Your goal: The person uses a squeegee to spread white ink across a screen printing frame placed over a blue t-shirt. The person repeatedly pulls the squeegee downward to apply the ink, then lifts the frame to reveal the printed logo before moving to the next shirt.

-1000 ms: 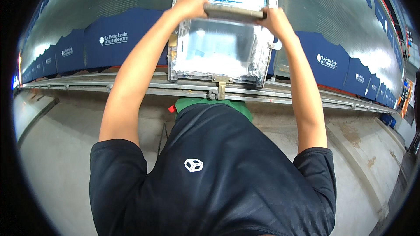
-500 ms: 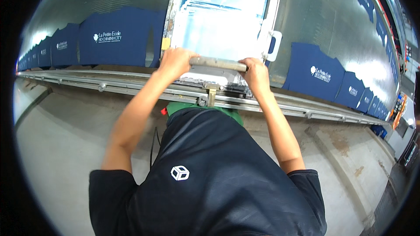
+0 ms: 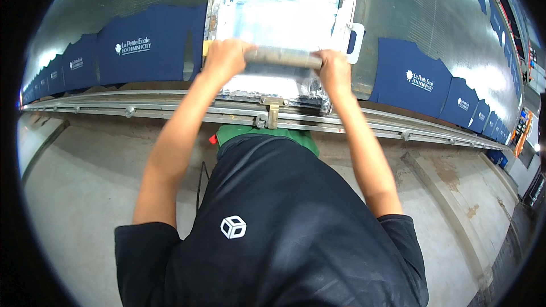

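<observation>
A printing squeegee (image 3: 284, 57) with a long, worn, light-brown grip lies crosswise over the near part of a framed printing screen. My left hand (image 3: 225, 58) is closed around its left end. At the other end, my right hand (image 3: 334, 71) grips it, fingers wrapped over the edge. The screen frame (image 3: 214, 8) is pale and stained, with yellow tape patches. Its mesh shows blue and white, with smeared white ink. Beside my right hand, a white loop handle (image 3: 356, 43) sticks out from the frame. The squeegee's blade edge is blurred.
Navy fabric pieces (image 3: 165, 37) with white prints lie along the long shiny table (image 3: 392, 0) on both sides. A metal rail (image 3: 193, 112) with a brass-coloured bracket (image 3: 273, 112) runs along the near edge. Below is a concrete floor (image 3: 85, 193); a thin black cable hangs at left.
Both hands have moved the squeegee a little away from my body, uncovering more of the silvery near end of the screen. The whole view has shifted slightly. Both grips stay closed.
</observation>
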`<control>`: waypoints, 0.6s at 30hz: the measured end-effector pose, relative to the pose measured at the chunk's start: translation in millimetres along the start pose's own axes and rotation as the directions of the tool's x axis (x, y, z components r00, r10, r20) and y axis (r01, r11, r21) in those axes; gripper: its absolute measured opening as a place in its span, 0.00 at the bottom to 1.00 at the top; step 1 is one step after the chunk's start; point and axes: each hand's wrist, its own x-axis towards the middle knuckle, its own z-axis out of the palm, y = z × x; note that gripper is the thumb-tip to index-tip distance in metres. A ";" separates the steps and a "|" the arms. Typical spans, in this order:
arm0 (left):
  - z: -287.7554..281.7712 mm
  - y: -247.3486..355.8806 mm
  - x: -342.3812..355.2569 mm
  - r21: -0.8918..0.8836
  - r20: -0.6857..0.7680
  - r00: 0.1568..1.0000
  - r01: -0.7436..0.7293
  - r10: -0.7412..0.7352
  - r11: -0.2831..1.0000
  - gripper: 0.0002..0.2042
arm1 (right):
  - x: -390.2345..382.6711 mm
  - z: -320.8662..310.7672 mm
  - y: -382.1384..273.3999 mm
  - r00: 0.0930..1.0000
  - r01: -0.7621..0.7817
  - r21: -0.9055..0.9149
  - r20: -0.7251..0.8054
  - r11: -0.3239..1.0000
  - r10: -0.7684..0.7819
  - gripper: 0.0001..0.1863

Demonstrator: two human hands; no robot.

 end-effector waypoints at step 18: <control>29.6 -26.0 47.8 -0.143 0.364 0.925 -0.061 0.110 0.988 0.34 | 30.5 7.4 6.2 0.898 -0.125 0.163 0.438 0.979 0.042 0.40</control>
